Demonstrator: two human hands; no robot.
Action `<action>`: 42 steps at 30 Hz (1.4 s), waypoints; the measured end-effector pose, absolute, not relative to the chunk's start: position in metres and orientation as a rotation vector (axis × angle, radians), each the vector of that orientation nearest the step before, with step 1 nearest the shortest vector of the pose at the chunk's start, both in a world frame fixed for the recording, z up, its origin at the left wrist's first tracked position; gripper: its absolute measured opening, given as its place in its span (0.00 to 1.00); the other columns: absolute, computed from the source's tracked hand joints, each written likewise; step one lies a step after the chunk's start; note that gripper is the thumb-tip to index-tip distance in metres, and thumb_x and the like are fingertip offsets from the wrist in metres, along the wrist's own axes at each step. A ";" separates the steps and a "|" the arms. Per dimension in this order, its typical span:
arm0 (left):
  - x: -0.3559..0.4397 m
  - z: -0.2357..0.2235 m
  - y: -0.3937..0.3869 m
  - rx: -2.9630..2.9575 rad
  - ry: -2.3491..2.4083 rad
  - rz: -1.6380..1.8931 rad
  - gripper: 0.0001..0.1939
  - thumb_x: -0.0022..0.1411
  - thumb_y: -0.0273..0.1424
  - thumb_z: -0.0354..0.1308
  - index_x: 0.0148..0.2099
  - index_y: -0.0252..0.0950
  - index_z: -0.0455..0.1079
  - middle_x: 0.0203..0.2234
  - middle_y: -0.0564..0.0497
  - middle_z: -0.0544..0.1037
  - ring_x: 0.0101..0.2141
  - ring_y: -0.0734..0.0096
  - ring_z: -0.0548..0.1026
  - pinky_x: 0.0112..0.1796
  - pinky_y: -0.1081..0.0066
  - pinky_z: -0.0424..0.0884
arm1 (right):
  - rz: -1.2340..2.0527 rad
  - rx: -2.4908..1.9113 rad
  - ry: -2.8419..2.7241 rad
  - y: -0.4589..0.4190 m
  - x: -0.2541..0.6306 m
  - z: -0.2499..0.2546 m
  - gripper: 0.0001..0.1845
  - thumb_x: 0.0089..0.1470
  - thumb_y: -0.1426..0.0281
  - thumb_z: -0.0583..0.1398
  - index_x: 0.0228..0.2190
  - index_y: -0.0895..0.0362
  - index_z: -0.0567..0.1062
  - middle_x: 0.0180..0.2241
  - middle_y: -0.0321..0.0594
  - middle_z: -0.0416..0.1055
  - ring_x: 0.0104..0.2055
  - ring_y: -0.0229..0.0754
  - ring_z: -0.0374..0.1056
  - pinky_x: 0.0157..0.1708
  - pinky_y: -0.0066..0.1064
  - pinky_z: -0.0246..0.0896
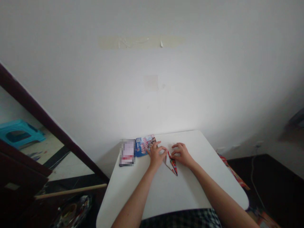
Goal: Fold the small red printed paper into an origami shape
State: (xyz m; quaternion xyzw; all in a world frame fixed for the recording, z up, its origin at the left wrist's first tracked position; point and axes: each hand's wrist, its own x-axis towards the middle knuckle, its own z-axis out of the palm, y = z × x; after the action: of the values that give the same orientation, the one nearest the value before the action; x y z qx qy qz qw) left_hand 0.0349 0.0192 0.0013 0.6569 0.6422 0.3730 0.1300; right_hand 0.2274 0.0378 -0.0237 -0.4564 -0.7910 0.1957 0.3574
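Observation:
A small folded paper [174, 163], white on one side and red and green printed on the other, lies on the white table [175, 194] with its narrow point toward me. My left hand [156, 155] pinches its upper left edge between thumb and forefinger. At the upper right edge, my right hand [182, 155] has its thumb and fingertips closed on the printed side. The other fingers of both hands are bent and partly spread. Just behind my left hand lies a blue printed leaflet [142, 146], partly covered by the fingers.
Left of the leaflet is a dark-edged flat item [127, 152], its face blurred. A white wall [152, 107] rises behind the table. On the floor at left are a wooden stick [71, 191] and a bin [73, 212]. A turquoise stool [22, 133] shows beyond a dark frame.

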 end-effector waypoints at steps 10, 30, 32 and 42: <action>0.030 -0.003 0.023 1.926 1.935 1.131 0.06 0.61 0.38 0.62 0.38 0.49 0.81 0.55 0.51 0.72 0.58 0.55 0.65 0.62 0.40 0.50 | 0.539 -1.177 -2.013 0.041 0.230 -0.027 0.01 0.47 0.65 0.70 0.26 0.47 0.83 0.48 0.41 0.72 0.58 0.54 0.58 0.59 0.49 0.55; 0.020 0.000 0.012 2.174 1.829 0.835 0.04 0.51 0.35 0.71 0.31 0.48 0.80 0.58 0.54 0.71 0.64 0.49 0.56 0.60 0.27 0.34 | 0.460 -1.180 -2.012 0.040 0.234 -0.028 0.04 0.46 0.69 0.71 0.28 0.49 0.82 0.47 0.43 0.70 0.57 0.53 0.58 0.58 0.49 0.57; 0.017 0.000 0.012 2.177 1.810 0.795 0.04 0.50 0.35 0.71 0.31 0.47 0.80 0.58 0.53 0.72 0.63 0.49 0.56 0.60 0.28 0.34 | 0.431 -1.164 -2.036 0.039 0.234 -0.028 0.04 0.46 0.69 0.71 0.28 0.50 0.82 0.47 0.43 0.70 0.57 0.53 0.57 0.58 0.49 0.57; 0.015 0.006 0.008 2.268 1.761 0.781 0.01 0.54 0.36 0.69 0.31 0.48 0.80 0.59 0.56 0.72 0.64 0.49 0.55 0.61 0.29 0.32 | 0.287 -1.092 -2.146 0.031 0.236 -0.017 0.04 0.53 0.69 0.66 0.30 0.47 0.83 0.48 0.42 0.69 0.60 0.53 0.53 0.58 0.49 0.58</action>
State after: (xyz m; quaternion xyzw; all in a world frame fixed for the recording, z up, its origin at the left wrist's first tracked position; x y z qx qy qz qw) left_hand 0.0151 0.0080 0.0062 0.7596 0.5897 0.2615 0.0827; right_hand 0.2357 0.0313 -0.0172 -0.4216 -0.8288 0.1108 0.3507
